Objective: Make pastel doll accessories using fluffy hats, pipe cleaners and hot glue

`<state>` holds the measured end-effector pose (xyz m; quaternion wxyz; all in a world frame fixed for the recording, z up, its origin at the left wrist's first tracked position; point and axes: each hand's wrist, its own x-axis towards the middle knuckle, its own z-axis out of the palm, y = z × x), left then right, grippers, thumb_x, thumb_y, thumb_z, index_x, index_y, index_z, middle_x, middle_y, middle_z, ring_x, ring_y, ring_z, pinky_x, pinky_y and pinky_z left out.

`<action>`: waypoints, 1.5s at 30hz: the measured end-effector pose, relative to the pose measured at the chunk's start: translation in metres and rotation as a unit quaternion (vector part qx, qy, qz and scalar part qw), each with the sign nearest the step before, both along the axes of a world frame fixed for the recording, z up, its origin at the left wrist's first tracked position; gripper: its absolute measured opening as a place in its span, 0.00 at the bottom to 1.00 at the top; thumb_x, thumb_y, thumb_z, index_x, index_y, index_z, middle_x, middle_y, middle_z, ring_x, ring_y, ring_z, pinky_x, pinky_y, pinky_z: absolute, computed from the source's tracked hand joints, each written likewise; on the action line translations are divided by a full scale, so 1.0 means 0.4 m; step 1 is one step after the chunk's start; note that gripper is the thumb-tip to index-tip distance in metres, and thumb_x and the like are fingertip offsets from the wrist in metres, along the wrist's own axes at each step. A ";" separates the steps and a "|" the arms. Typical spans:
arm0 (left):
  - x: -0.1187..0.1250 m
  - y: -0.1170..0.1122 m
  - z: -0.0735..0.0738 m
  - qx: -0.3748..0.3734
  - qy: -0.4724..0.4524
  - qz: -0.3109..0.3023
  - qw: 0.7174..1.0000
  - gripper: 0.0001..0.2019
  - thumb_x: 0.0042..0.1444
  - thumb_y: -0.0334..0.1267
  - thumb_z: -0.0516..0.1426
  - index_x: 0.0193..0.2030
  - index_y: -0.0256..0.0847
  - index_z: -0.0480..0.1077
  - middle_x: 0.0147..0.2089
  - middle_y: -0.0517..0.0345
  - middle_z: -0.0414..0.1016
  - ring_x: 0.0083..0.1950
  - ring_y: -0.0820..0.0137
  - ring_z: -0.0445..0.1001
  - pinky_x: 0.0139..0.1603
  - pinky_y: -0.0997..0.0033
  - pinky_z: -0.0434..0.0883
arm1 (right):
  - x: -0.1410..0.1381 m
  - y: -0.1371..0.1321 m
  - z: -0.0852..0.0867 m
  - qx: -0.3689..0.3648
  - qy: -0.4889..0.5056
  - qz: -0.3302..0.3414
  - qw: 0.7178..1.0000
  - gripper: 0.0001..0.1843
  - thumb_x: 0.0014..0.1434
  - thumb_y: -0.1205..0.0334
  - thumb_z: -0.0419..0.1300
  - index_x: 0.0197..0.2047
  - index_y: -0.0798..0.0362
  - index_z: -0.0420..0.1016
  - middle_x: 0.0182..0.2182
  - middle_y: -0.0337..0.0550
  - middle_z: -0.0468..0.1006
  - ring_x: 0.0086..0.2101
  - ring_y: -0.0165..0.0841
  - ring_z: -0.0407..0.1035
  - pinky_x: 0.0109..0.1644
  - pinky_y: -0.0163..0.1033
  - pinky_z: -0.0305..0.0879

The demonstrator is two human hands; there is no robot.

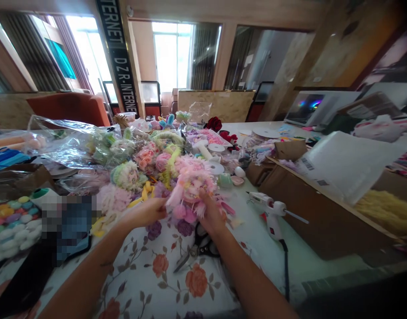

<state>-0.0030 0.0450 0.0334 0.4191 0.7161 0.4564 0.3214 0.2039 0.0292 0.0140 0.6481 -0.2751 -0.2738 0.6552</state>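
A pink fluffy craft decoration (191, 186) with feathers, pompoms and beads is held up over the flowered tablecloth (150, 274). My left hand (146, 213) grips its lower left side. My right hand (211, 215) pinches its lower right side. Black-handled scissors (196, 250) lie on the cloth just below my right wrist. A white hot glue gun (271, 212) rests to the right, its black cord running toward me.
Piles of pastel fabric flowers (137, 170) and plastic bags (67, 146) fill the table behind. A tray of coloured pompoms (10, 221) sits at left. Open cardboard boxes (309, 208) with white foam stand at right. White ribbon spools (216, 167) lie mid-table.
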 end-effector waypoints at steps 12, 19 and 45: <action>0.007 -0.025 0.103 -0.109 -0.239 0.042 0.964 0.25 0.52 0.52 0.61 0.54 0.45 0.67 0.53 0.51 0.69 0.55 0.63 0.69 0.49 0.65 0.70 | -0.012 -0.019 -0.014 0.033 -0.042 0.066 0.996 0.24 0.43 0.58 0.72 0.45 0.50 0.74 0.39 0.43 0.82 0.44 0.42 0.76 0.46 0.46 0.74; -0.002 -0.021 0.112 -0.098 -0.226 0.069 0.967 0.22 0.52 0.52 0.61 0.49 0.42 0.71 0.51 0.51 0.71 0.49 0.66 0.70 0.42 0.74 0.67 | -0.024 -0.033 -0.020 0.040 -0.087 0.087 0.992 0.30 0.41 0.59 0.74 0.49 0.48 0.71 0.44 0.44 0.80 0.45 0.41 0.75 0.49 0.44 0.72; 0.021 -0.015 0.100 0.062 -0.052 0.056 0.995 0.13 0.50 0.46 0.61 0.32 0.36 0.74 0.31 0.58 0.74 0.33 0.71 0.69 0.36 0.73 0.65 | -0.040 -0.045 -0.013 0.091 -0.175 0.115 0.974 0.36 0.41 0.57 0.73 0.54 0.47 0.69 0.49 0.46 0.77 0.51 0.45 0.69 0.53 0.50 0.68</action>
